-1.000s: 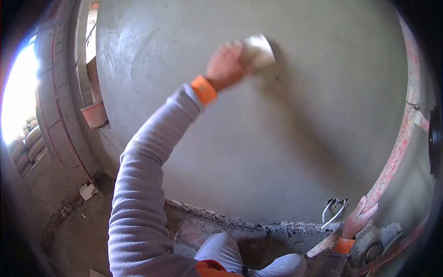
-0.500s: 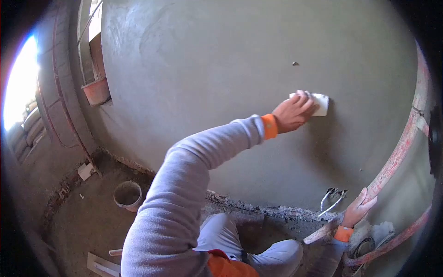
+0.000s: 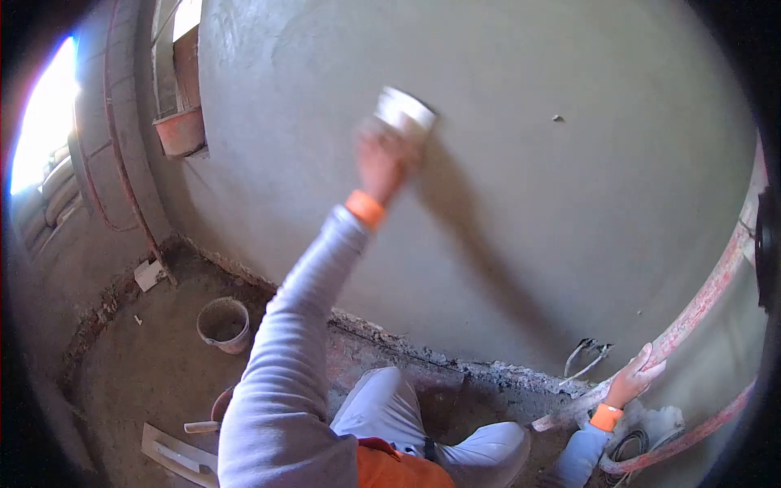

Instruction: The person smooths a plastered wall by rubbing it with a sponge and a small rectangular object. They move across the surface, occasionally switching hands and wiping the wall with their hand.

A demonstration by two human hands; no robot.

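Nearest the camera, the person's grey sleeve rises from the lower middle of the view, and below it the knees in light trousers are cut off by the bottom edge. The right hand [image 3: 633,381] grips a reddish pipe [image 3: 700,305] that runs slanting up the right side; its fingers are wrapped around it. Just left of that hand, loose wires [image 3: 587,356] stick out at the foot of the wall. Down to the left of the sleeve, a bucket [image 3: 223,324] stands on the rough floor [image 3: 138,358], with open ground around it. Farther off, the left hand [image 3: 382,159] is blurred; it is closed on a pale sponge float [image 3: 404,110] pressed flat against the plastered wall [image 3: 569,211], though the fingers are hard to make out. Smooth, bare plaster spreads wide to the right of this hand.
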